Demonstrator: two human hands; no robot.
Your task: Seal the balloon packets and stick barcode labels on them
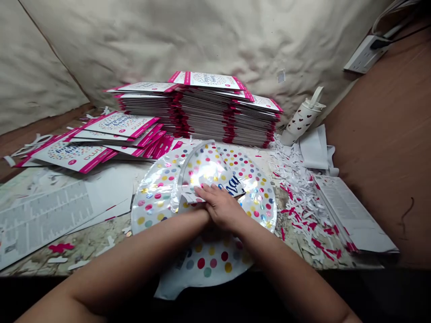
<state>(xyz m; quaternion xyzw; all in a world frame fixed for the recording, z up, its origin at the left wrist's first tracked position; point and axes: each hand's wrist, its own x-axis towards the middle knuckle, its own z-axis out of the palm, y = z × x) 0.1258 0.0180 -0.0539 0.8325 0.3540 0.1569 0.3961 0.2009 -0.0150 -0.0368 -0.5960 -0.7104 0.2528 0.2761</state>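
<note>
Right hand (220, 207): fingers (205, 192) lie flat and unclenched, pressing evenly on a folded foil flap (232, 187) with blue lettering.
Left hand (201, 219): tucked beneath the right; its fingers are hidden, so their state cannot be told.
Foil balloon (251, 179): polka-dotted, lying flat on the workbench (97, 242), under both hands.
Beyond: stacked pink-edged card packets (202, 112), shredded paper scraps (303, 202).

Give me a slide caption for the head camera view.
Right hand on the folded polka-dot foil balloon, beside stacked pink-edged packaging cards.
</note>
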